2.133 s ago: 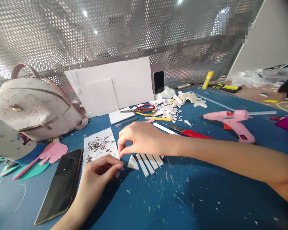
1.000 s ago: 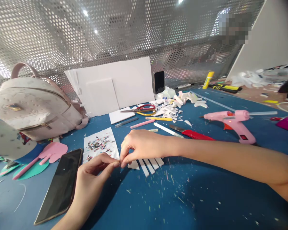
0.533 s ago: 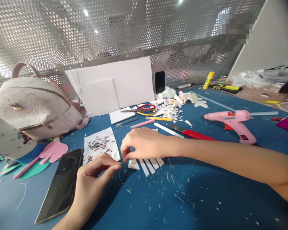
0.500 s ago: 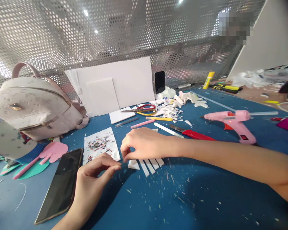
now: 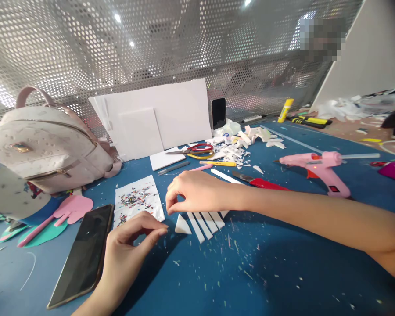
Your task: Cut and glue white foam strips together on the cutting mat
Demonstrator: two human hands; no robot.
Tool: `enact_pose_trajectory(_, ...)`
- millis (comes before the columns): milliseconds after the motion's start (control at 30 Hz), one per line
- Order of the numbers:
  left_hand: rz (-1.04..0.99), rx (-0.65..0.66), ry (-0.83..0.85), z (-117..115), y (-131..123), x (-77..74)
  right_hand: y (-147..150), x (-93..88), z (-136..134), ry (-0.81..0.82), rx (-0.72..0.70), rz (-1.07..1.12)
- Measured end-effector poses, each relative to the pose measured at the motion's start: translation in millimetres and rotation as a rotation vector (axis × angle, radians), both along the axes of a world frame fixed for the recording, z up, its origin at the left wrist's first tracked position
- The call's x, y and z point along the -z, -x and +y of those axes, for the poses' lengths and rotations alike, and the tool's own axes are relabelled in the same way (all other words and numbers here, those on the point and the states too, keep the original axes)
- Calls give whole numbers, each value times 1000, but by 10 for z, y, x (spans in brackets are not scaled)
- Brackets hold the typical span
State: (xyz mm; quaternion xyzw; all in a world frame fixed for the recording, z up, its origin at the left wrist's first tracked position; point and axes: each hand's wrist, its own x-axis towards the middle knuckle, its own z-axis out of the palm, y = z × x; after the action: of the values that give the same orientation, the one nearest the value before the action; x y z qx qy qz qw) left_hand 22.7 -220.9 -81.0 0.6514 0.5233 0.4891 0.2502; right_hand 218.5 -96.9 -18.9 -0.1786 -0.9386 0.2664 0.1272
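Observation:
My left hand (image 5: 131, 248) is raised near the paper's lower corner, thumb and forefinger pinched together; whatever sits between the tips is too small to make out. My right hand (image 5: 195, 193) hovers just beyond it, fingers curled down and thumb meeting forefinger, with any held thing hidden. Below the right hand lie a white triangular foam piece (image 5: 183, 224) and several white foam strips (image 5: 196, 228) side by side. A white sheet of paper (image 5: 154, 186) bearing tiny multicoloured bits rests beyond my left hand.
A phone (image 5: 82, 254) lies left of my left hand, near a pale backpack (image 5: 49, 145). Scissors (image 5: 197, 151), markers, white scraps (image 5: 232, 147) and a red cutter (image 5: 266, 183) spread behind the right arm. A pink glue gun (image 5: 319, 164) stands to the right.
My right hand has lifted slightly away from my left fingertips, uncovering more of the triangular foam piece. My left hand stays almost in place, still pinched.

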Motion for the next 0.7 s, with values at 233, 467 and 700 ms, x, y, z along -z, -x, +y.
enact_pose_trajectory(233,20,-54,-13,30,54,11,21,49,-70,209,-60,22)
enact_pose_trajectory(467,24,-54,-35,34,70,10,27,104,-21,326,-106,5)
enact_pose_trajectory(700,9,-86,-49,53,33,-15,32,114,-42,265,-95,-32)
